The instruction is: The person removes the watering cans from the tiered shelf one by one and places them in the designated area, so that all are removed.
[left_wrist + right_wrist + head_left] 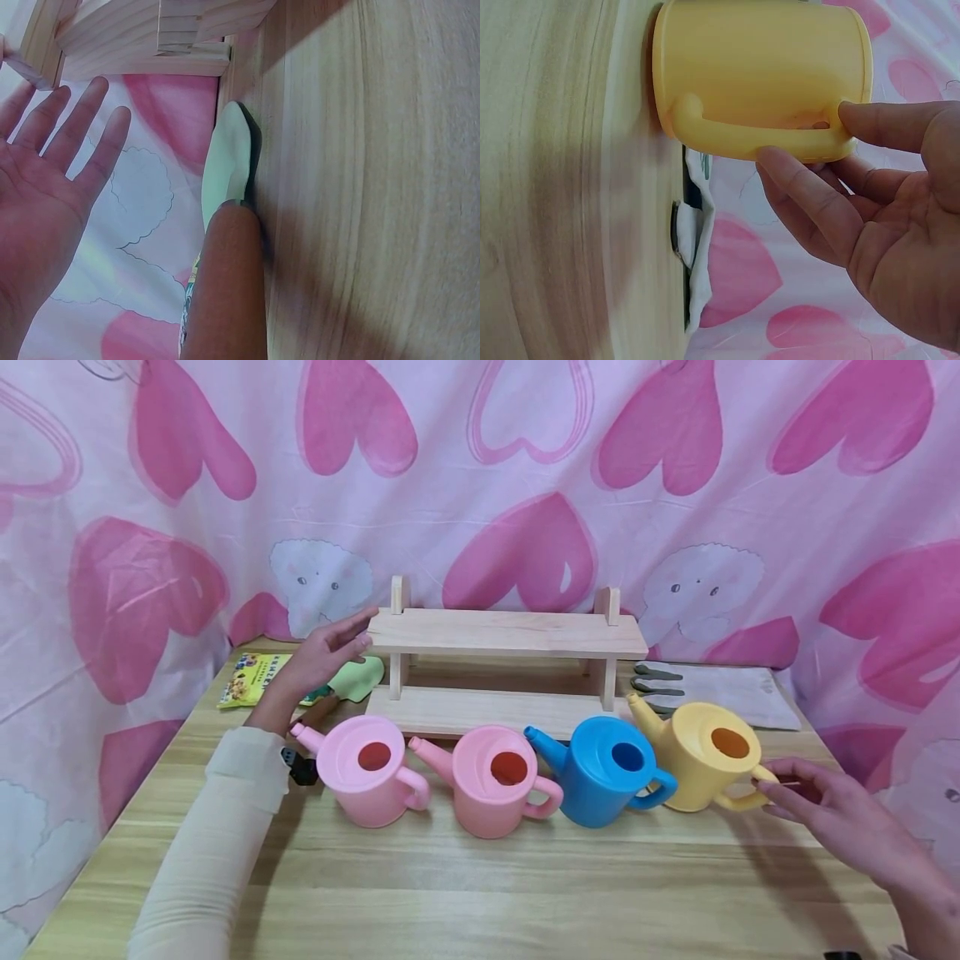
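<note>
Four small watering cans can't be counted past several, so: several toy-like watering cans stand in a row on the table, a light pink one (pixel 366 789), a deeper pink one (pixel 487 802), a blue one (pixel 600 789) and a yellow one (pixel 697 768). At the far right, my right hand (pixel 840 810) pinches the yellow can's handle (pixel 742 140) with thumb and fingers. My left hand (pixel 318 656) has its fingers extended at the left end of the wooden two-tier shelf (pixel 510 633); its fingertips touch or nearly touch the upper board.
Behind the left forearm lie a yellow packet (pixel 255 679) and a pale green trowel (pixel 358 678) with a brown handle (pixel 234 292). A white cloth (pixel 738 693) and grey-green glove fingers (pixel 658 672) lie at the back right. A heart-patterned curtain (pixel 517 552) hangs behind the table.
</note>
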`<action>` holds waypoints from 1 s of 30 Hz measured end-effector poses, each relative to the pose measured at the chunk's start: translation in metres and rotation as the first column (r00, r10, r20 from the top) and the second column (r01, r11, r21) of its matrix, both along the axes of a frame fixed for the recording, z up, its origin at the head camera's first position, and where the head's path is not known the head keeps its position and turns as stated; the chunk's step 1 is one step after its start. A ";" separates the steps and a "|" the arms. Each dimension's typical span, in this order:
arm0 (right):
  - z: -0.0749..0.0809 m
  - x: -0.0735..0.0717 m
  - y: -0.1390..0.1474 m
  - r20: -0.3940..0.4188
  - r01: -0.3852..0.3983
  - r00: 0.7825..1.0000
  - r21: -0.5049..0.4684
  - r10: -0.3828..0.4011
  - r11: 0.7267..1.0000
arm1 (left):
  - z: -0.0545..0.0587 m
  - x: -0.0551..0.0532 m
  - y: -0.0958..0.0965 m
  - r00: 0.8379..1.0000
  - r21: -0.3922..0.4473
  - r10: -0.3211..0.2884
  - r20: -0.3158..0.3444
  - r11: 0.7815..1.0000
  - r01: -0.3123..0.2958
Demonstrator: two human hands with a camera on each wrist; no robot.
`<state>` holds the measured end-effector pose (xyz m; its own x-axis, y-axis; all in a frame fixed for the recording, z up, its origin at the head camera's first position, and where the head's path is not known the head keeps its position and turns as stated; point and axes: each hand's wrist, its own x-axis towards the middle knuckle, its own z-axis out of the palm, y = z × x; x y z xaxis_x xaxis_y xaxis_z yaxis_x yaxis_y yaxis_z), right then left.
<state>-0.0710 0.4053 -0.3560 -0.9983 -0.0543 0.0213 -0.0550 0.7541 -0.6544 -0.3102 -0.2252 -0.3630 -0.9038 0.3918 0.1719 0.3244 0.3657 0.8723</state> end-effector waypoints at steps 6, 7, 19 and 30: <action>-0.004 0.001 0.000 -0.006 -0.024 1.000 -0.033 0.024 0.999 | 0.002 0.001 0.001 1.000 -0.014 0.012 0.017 1.000 -0.012; -0.004 0.000 0.000 -0.004 -0.026 1.000 -0.041 0.026 0.999 | 0.004 0.003 0.001 1.000 -0.016 0.013 0.021 1.000 -0.013; -0.005 0.000 0.006 -0.007 -0.083 0.997 -0.022 0.083 0.996 | 0.030 0.026 0.010 0.999 -0.022 0.008 0.044 1.000 -0.007; -0.002 -0.018 0.018 -0.126 -0.068 0.989 0.109 0.082 0.992 | 0.006 0.008 -0.003 1.000 -0.089 0.000 -0.012 0.996 -0.001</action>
